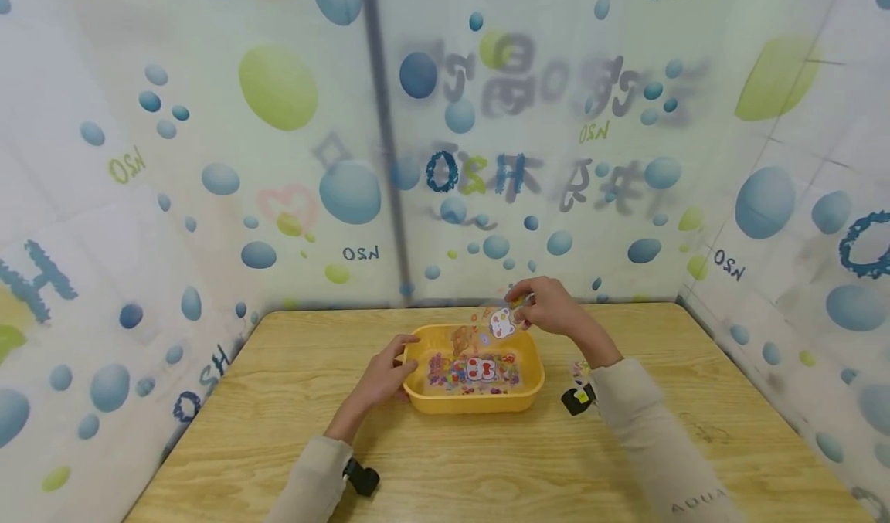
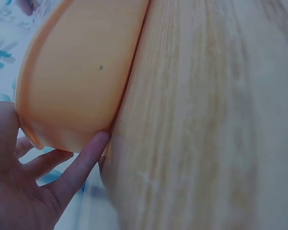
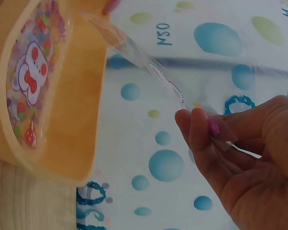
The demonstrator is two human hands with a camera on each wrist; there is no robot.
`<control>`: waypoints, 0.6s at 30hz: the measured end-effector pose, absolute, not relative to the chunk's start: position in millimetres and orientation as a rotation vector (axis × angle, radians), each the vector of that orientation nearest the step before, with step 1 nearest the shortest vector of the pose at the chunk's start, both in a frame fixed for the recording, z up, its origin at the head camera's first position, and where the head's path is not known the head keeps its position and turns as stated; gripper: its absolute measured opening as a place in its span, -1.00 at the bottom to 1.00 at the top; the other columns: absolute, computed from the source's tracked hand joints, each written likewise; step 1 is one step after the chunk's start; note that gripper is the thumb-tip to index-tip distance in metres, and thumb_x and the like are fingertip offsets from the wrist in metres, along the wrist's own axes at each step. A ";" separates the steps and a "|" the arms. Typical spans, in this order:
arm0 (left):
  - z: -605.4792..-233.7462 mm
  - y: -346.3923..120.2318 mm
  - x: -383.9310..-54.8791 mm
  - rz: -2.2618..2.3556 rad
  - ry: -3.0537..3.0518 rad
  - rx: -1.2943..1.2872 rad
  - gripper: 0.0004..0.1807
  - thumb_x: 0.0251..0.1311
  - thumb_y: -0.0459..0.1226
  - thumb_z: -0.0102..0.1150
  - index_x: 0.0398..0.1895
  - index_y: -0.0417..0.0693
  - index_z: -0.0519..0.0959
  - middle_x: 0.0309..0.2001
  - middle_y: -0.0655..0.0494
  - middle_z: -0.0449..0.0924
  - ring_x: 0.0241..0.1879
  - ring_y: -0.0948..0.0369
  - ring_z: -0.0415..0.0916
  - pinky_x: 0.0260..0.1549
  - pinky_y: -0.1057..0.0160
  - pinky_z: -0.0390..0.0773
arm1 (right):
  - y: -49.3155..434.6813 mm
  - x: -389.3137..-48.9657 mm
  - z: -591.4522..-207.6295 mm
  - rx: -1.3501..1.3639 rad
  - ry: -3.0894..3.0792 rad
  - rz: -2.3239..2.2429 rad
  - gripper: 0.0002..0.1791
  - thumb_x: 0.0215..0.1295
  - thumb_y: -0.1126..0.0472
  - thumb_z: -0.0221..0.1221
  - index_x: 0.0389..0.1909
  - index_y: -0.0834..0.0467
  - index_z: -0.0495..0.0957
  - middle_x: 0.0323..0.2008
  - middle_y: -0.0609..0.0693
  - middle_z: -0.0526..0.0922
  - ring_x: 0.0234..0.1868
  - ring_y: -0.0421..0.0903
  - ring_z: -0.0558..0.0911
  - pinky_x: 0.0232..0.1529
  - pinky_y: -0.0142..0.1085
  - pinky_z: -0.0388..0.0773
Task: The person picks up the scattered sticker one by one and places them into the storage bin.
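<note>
A yellow plastic basin (image 1: 473, 405) stands on the table, and my left hand (image 1: 381, 372) grips its left end. In the left wrist view the fingers (image 2: 81, 165) spread from the rim down to the basin's foot. My right hand (image 1: 552, 307) is raised over the basin's back right corner, pinching a clear plastic bag (image 1: 480, 328) by one end. The bag is printed with a white bear and a brown figure and slants down over the basin; a small pink piece (image 3: 213, 127) shows at the fingertips. Inside the basin lies a bear-printed clear bag (image 3: 31, 72) among colourful small pieces.
The wooden table (image 1: 473, 469) runs back to a curtain (image 1: 556, 121) patterned with blue and green drops, which also hangs at both sides. A black wrist camera (image 1: 579, 399) hangs beneath the right sleeve, another wrist camera (image 1: 361, 477) by the left sleeve.
</note>
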State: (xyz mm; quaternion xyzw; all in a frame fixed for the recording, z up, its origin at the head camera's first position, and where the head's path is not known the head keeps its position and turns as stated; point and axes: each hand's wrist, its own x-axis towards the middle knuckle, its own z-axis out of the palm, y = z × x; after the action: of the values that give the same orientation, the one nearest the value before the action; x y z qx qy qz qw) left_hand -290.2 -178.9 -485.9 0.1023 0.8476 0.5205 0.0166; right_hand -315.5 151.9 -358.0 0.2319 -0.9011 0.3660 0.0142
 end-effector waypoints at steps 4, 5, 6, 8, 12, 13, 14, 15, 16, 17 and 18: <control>-485.7 -178.6 -289.9 1.623 2.626 0.320 -0.51 0.48 -0.31 0.10 0.44 0.06 0.40 0.47 -0.36 0.33 -0.20 0.05 0.70 -0.60 0.09 0.76 | 136.1 -318.5 -361.3 0.726 -2.862 1.109 -0.68 0.27 0.44 0.25 0.05 0.33 0.68 -0.04 0.22 0.72 -0.44 -0.15 0.63 -0.34 -0.24 0.77; -485.7 -178.7 -289.9 1.626 2.624 0.320 -0.51 0.48 -0.31 0.10 0.44 0.06 0.41 0.47 -0.36 0.33 -0.20 0.05 0.70 -0.60 0.08 0.76 | 132.1 -319.2 -362.0 0.729 -2.874 1.099 -0.68 0.27 0.44 0.26 0.05 0.32 0.69 -0.05 0.21 0.72 -0.45 -0.14 0.63 -0.34 -0.23 0.77; -485.8 -178.7 -289.9 1.629 2.620 0.322 -0.51 0.48 -0.31 0.10 0.44 0.06 0.41 0.47 -0.36 0.33 -0.20 0.05 0.70 -0.60 0.08 0.76 | 128.5 -320.4 -363.2 0.735 -2.884 1.082 -0.68 0.26 0.43 0.27 0.04 0.31 0.69 -0.05 0.20 0.73 -0.46 -0.14 0.62 -0.35 -0.25 0.75; -486.0 -178.8 -290.0 1.639 2.616 0.327 -0.51 0.47 -0.32 0.09 0.43 0.05 0.41 0.46 -0.36 0.34 -0.21 0.04 0.71 -0.60 0.07 0.76 | 121.5 -321.6 -364.4 0.757 -2.898 1.044 -0.67 0.24 0.44 0.28 0.04 0.29 0.70 -0.06 0.17 0.75 -0.44 -0.15 0.62 -0.30 -0.27 0.71; -486.1 -179.1 -290.0 1.639 2.615 0.334 -0.51 0.47 -0.32 0.09 0.43 0.04 0.41 0.46 -0.36 0.35 -0.20 0.03 0.71 -0.60 0.07 0.76 | 109.6 -325.3 -370.3 0.750 -2.928 1.052 -0.65 0.23 0.46 0.30 0.05 0.29 0.70 -0.06 0.15 0.77 -0.40 -0.16 0.63 -0.30 -0.30 0.67; -486.0 -179.1 -290.0 1.639 2.613 0.333 -0.51 0.47 -0.32 0.10 0.43 0.05 0.41 0.46 -0.35 0.35 -0.19 0.02 0.71 -0.60 0.08 0.76 | 107.4 -325.5 -371.5 0.746 -2.935 1.069 -0.65 0.23 0.46 0.29 0.06 0.30 0.69 -0.05 0.15 0.76 -0.40 -0.16 0.64 -0.30 -0.28 0.69; -485.8 -179.2 -290.0 1.639 2.611 0.332 -0.51 0.47 -0.32 0.10 0.43 0.06 0.41 0.47 -0.35 0.34 -0.18 0.01 0.71 -0.60 0.08 0.76 | 105.0 -326.7 -373.7 0.733 -2.942 1.091 -0.65 0.23 0.46 0.29 0.06 0.30 0.69 -0.05 0.16 0.76 -0.41 -0.16 0.63 -0.35 -0.29 0.70; -485.7 -179.3 -290.0 1.635 2.610 0.332 -0.51 0.48 -0.31 0.09 0.43 0.06 0.40 0.47 -0.35 0.33 -0.17 0.00 0.71 -0.60 0.09 0.76 | 103.1 -327.3 -375.2 0.728 -2.947 1.106 -0.66 0.24 0.46 0.28 0.05 0.31 0.69 -0.06 0.17 0.76 -0.41 -0.16 0.63 -0.37 -0.29 0.71; -485.5 -179.3 -289.9 1.637 2.609 0.332 -0.51 0.48 -0.31 0.09 0.43 0.06 0.40 0.48 -0.35 0.33 -0.15 0.00 0.72 -0.60 0.09 0.76 | 101.4 -328.1 -376.9 0.726 -2.949 1.122 -0.68 0.25 0.46 0.28 0.04 0.33 0.69 -0.06 0.18 0.75 -0.42 -0.16 0.65 -0.37 -0.29 0.73; -485.4 -179.4 -290.0 1.641 2.607 0.331 -0.51 0.48 -0.31 0.10 0.43 0.06 0.40 0.48 -0.35 0.33 -0.15 0.00 0.72 -0.60 0.09 0.76 | 99.6 -328.4 -378.0 0.718 -2.954 1.130 -0.69 0.25 0.46 0.28 0.02 0.33 0.69 -0.07 0.19 0.75 -0.44 -0.16 0.64 -0.38 -0.30 0.72; -485.2 -179.5 -290.0 1.642 2.607 0.333 -0.51 0.48 -0.31 0.10 0.43 0.06 0.40 0.47 -0.35 0.33 -0.15 -0.01 0.72 -0.60 0.09 0.76 | 97.8 -328.7 -379.2 0.714 -2.959 1.131 -0.71 0.25 0.47 0.28 0.00 0.34 0.70 -0.10 0.19 0.75 -0.46 -0.16 0.63 -0.40 -0.33 0.71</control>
State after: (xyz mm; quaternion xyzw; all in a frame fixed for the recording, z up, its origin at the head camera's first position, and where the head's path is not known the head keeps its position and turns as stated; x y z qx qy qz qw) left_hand -290.0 -179.5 -485.2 0.1075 0.8411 0.5297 0.0213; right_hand -328.7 97.8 -379.2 0.2195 -0.9100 0.3478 -0.0527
